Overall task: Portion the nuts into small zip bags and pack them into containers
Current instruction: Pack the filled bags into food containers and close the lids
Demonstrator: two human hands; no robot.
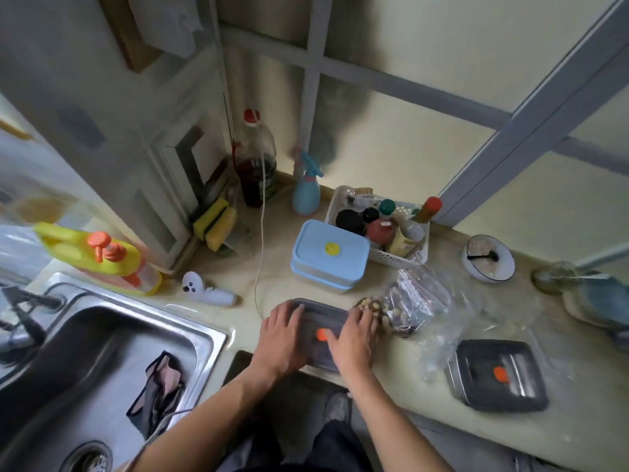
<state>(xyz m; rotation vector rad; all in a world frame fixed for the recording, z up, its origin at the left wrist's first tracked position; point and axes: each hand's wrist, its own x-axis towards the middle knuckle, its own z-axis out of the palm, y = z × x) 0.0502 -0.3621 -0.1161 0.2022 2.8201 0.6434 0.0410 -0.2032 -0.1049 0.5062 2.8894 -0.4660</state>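
A dark grey lidded container (320, 316) with an orange valve sits at the counter's front edge. My left hand (280, 335) lies flat on the left part of its lid, fingers straight. My right hand (354, 338) presses flat on the right part of the lid. Just right of it, a pile of nuts (369, 306) lies beside clear zip bags (420, 298) with red seal strips, some holding nuts. A second dark grey container (498, 374) with an orange valve stands farther right on the counter.
A light blue lidded box (328, 255) stands behind the container, next to a white basket (343, 195) of bottles. A steel sink (98, 338) is at the left, with a yellow detergent bottle (98, 257) behind it. A white bowl (488, 257) sits at the right.
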